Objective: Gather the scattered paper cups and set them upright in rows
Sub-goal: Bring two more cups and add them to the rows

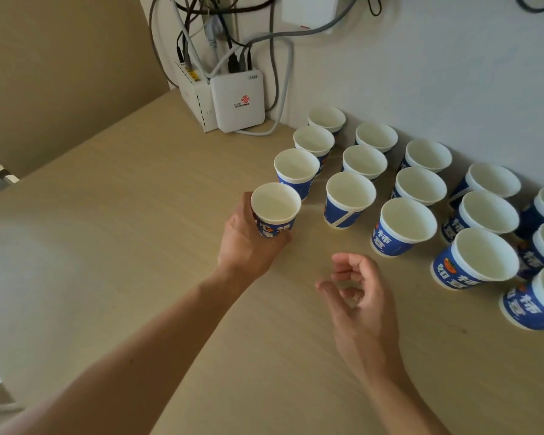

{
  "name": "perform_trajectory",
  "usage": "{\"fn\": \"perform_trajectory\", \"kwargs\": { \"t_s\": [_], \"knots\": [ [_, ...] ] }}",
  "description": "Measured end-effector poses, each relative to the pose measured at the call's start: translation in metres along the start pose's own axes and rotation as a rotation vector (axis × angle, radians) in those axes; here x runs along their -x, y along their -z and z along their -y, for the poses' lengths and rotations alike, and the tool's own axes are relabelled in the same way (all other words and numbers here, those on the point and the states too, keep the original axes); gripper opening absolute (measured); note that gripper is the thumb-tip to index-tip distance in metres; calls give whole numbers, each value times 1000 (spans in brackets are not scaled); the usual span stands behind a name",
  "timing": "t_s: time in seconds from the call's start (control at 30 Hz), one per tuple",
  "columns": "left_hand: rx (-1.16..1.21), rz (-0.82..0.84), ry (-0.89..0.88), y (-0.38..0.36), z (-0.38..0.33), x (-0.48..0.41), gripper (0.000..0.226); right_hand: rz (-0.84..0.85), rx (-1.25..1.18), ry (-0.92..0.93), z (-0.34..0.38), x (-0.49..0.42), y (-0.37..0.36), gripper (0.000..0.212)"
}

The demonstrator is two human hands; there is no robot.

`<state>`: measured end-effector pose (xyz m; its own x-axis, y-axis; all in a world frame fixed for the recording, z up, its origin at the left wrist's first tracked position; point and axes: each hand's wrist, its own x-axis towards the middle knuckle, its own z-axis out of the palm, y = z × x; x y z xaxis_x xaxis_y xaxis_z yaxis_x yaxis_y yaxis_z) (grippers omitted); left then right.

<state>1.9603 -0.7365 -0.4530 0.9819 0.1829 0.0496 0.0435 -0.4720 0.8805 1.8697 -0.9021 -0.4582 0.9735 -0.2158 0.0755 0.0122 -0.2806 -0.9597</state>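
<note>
Several blue-and-white paper cups stand upright in diagonal rows on the light wooden table (139,246), from the back cup (326,118) near the wall to the front-right cup (537,302). My left hand (248,246) grips one more upright cup (275,208) by its lower side, at the front end of the leftmost row, just in front of the neighbouring cup (296,169). My right hand (358,296) hovers over the table with fingers loosely curled and holds nothing.
Two white router boxes (237,102) lean at the back wall with a tangle of cables (233,32) above them. The table's left edge (76,146) runs diagonally, with the floor beyond it. The white wall (421,73) stands right behind the cup rows.
</note>
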Motion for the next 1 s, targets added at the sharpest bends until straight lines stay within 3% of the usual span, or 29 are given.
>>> {"fn": "perform_trajectory", "kwargs": {
  "t_s": [0.7,0.9,1.0],
  "knots": [
    [-14,11,36,1,-3,-10,73,-11,0,-25,-3,-2,3,36],
    [-19,-7,170,23,1,47,87,-63,2,-72,12,16,23,30],
    [47,-26,244,42,-21,94,82,-106,2,-138,34,33,49,30]
  ]
}}
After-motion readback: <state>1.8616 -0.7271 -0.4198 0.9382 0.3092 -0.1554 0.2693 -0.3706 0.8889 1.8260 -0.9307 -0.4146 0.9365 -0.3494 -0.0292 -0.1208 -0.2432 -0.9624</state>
